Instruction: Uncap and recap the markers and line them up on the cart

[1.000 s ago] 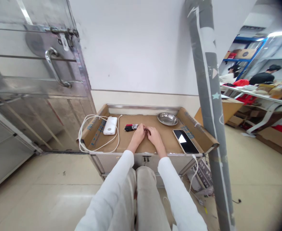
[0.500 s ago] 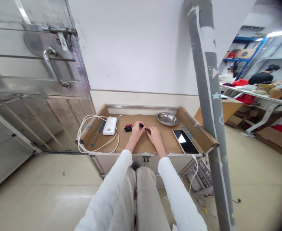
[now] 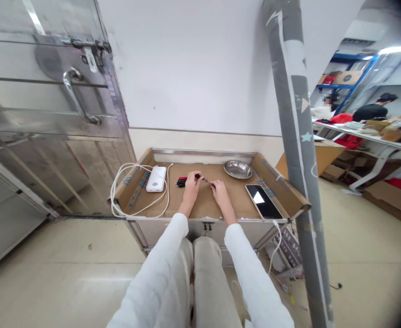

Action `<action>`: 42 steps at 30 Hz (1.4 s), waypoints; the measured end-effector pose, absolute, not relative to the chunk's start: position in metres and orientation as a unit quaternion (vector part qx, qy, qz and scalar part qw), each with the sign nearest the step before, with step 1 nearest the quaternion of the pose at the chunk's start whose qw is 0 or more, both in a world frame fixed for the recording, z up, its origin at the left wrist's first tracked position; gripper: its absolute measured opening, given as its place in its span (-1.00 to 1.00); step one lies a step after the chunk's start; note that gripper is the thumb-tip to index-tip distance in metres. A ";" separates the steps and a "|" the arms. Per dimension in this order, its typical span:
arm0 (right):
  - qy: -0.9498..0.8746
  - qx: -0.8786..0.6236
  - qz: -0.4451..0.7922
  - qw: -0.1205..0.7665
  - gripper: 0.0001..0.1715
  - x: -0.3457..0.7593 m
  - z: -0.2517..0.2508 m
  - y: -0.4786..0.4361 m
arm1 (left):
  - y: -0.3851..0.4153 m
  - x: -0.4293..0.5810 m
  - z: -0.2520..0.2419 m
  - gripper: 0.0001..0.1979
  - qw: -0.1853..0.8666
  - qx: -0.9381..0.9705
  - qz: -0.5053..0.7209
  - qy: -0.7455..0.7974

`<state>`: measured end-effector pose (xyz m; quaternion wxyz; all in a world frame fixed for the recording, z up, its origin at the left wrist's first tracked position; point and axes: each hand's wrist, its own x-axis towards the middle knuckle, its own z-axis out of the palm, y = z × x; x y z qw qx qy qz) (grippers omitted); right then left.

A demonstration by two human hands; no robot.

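Pen (image 3: 205,180) over cardboard (image 3: 207,207), white wall (image 3: 193,68) behind

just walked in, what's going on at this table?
The left hand and right hand hold what looks like a dark pen between them, one toward each end, above brown cardboard. More pens, red and black, lie just left of the left hand. A metal bowl and phone are on the right, a white power bank on the left.
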<state>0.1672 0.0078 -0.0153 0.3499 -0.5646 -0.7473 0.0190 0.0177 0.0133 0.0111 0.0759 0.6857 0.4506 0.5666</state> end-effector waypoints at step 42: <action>-0.726 -0.556 0.046 0.403 -0.67 0.167 -0.014 0.008 | 0.015 0.029 0.002 -0.86 -0.094 0.787 0.272 0.546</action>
